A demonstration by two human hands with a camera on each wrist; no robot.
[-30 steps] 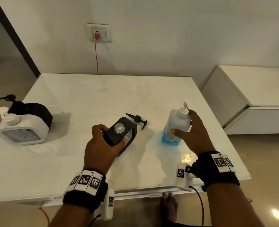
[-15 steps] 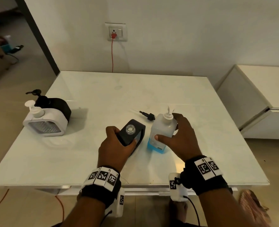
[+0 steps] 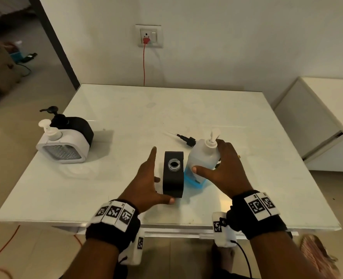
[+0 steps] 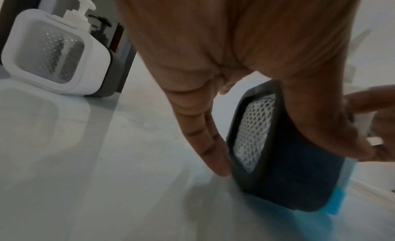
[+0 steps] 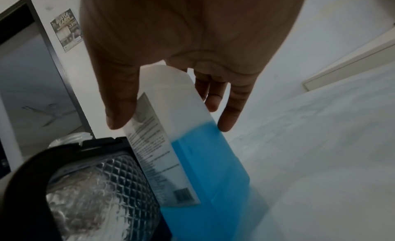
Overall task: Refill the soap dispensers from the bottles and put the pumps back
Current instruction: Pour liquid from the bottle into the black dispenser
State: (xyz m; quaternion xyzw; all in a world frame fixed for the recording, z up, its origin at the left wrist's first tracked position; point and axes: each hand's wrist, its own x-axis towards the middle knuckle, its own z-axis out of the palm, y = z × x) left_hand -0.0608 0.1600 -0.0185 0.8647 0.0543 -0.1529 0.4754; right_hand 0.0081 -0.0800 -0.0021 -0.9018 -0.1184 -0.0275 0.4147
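A black soap dispenser (image 3: 173, 178) (image 4: 278, 160) (image 5: 96, 185) stands upright near the table's front edge, its clear neck open and without a pump. My left hand (image 3: 148, 182) (image 4: 213, 75) lies beside it with straight fingers, the thumb at its base. Its black pump (image 3: 186, 138) lies on the table just behind. A translucent soap bottle (image 3: 202, 160) (image 5: 181, 135), part full of blue liquid and with a white pump, stands touching the dispenser's right side. My right hand (image 3: 223, 170) (image 5: 171, 42) holds the bottle between thumb and fingers.
A white dispenser (image 3: 61, 150) (image 4: 53, 55) and a second black dispenser (image 3: 76, 127), both with pumps on, stand at the left of the white table (image 3: 186, 109). A white cabinet (image 3: 327, 117) is at the right. A red cable hangs from the wall socket (image 3: 148, 36).
My left hand stood the tilted black dispenser upright and loosened its grip. My right hand slid the soap bottle left until it stood against the dispenser.
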